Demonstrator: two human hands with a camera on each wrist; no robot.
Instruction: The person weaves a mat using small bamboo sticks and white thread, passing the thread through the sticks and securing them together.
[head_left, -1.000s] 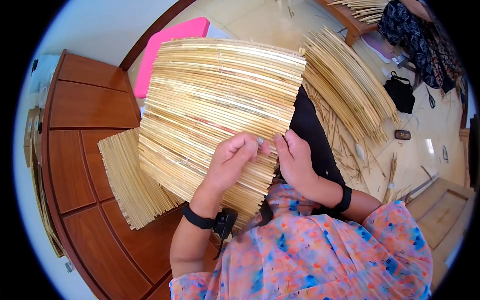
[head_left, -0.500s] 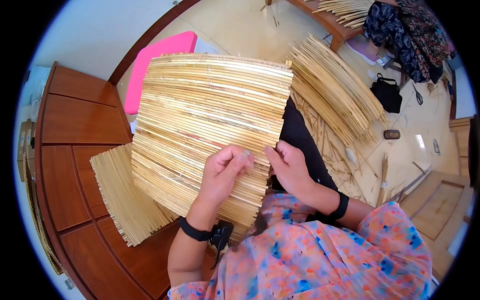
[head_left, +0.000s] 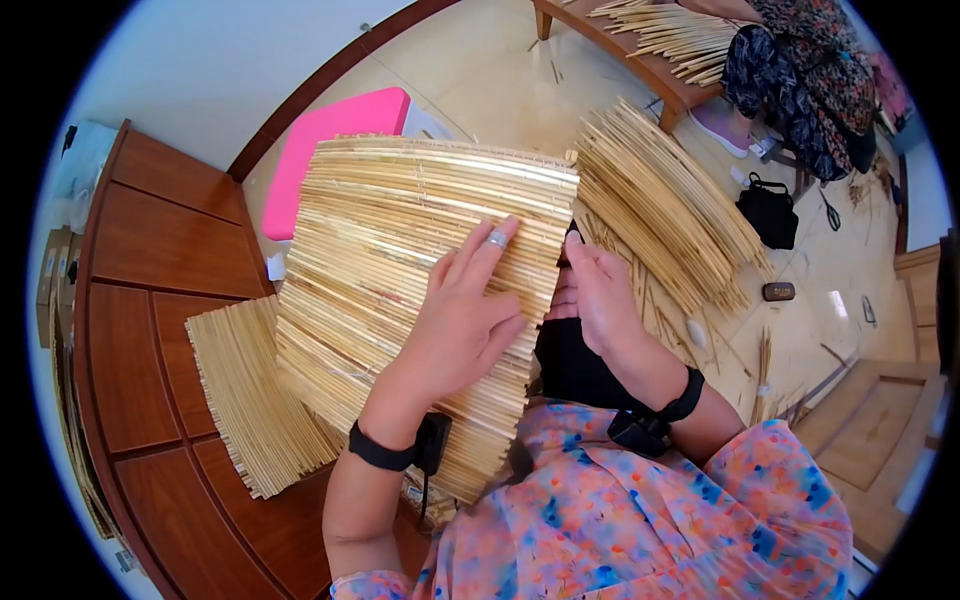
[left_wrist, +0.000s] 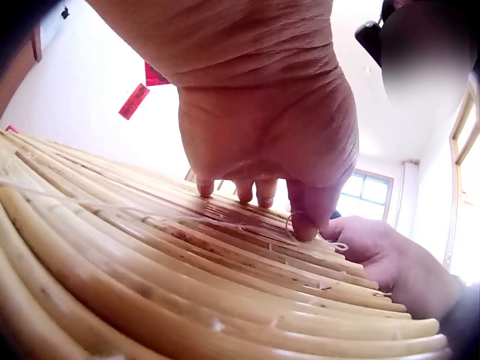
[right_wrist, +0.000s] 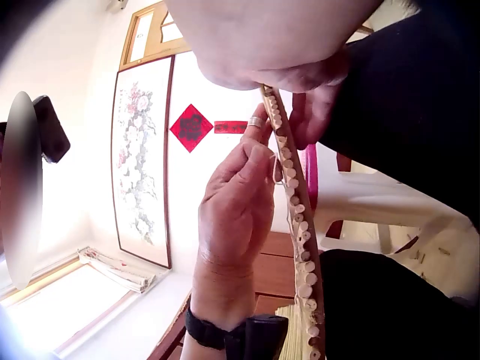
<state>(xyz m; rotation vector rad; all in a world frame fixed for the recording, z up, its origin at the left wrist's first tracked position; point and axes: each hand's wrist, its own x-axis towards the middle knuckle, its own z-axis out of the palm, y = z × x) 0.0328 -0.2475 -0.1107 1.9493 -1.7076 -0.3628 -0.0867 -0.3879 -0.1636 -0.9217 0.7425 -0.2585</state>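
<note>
Okay, I'm seeing the slatted mat [head_left: 370, 250] lying across the middle of the head view. My left hand [head_left: 455, 325] is resting over it toward its three o'clock, two fingers reaching out straight, thumb and forefinger pinching a thin string [right_wrist: 279, 171]. My right hand [head_left: 608, 300] is gripping the three o'clock edge, fingers going behind. A smaller mat [head_left: 250, 400] is lying at eight o'clock, loose sticks [head_left: 660, 200] are lying at two, and a pink panel [head_left: 325, 150] is showing at eleven.
</note>
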